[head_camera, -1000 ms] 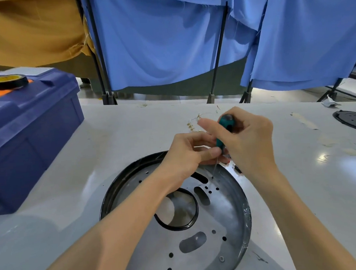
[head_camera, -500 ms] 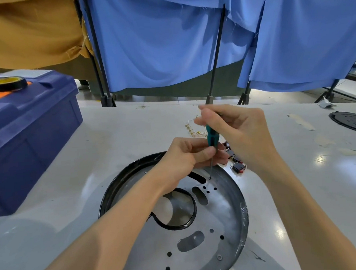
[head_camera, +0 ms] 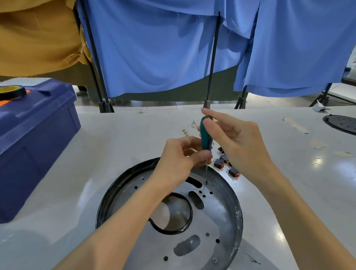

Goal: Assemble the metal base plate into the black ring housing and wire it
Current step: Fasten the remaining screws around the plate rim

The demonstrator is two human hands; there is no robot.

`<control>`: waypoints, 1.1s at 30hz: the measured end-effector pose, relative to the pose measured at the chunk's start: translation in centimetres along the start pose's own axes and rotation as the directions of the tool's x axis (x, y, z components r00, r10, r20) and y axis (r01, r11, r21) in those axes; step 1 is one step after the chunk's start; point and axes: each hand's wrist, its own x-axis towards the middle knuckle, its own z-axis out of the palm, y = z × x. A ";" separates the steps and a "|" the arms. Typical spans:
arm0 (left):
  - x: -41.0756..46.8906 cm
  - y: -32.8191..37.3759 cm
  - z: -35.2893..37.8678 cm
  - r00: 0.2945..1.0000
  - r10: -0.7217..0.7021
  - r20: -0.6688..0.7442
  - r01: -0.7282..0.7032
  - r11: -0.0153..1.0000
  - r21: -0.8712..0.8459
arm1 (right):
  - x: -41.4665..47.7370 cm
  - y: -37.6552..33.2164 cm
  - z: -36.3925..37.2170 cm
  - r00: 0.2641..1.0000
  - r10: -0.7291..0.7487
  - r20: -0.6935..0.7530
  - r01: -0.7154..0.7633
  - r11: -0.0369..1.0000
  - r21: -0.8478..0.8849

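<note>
Metal base plate [head_camera: 217,213]: grey disc with round holes, slots and one large opening. It sits inside the black ring housing [head_camera: 102,206] at 6 o'clock on the white tabletop [head_camera: 131,137].

One screwdriver [head_camera: 205,140], green handle, upright, tip in a hole at the plate's 1 o'clock.

Left hand [head_camera: 176,162] pinches the lower handle; right hand [head_camera: 240,145] pinches the top.

Three black-and-red switches [head_camera: 219,163] at 2 o'clock. Blue drapes [head_camera: 157,52] hang behind.

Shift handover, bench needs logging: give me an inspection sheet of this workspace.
Surface: white table, glossy, stained.
Job's things: metal base plate sits inside black ring housing; screwdriver tip at a plate hole.
Clutter: red-black switches beside the housing; blue toolbox with tape roll; black disc far right.
Grippers: right hand pinches screwdriver handle; left hand steadies its shaft.
Cables: thin brass-tipped wire behind the hands.
Surroundings: blue curtains on black stands.
</note>
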 end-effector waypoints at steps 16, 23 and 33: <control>-0.2 0.4 -0.8 0.997 -0.079 0.023 0.079 0.997 -0.002 | 0.4 0.0 -0.3 0.995 -0.077 0.056 0.078 0.997 -0.012; -0.4 0.3 -0.6 0.997 -0.072 -0.019 0.074 0.982 0.174 | 0.7 0.5 0.3 0.998 -0.049 -0.024 0.048 0.998 -0.039; -0.4 -1.7 0.2 0.981 -0.071 0.179 -0.084 0.679 0.729 | -0.1 0.5 -0.3 0.987 -0.112 -0.114 0.093 0.982 -0.166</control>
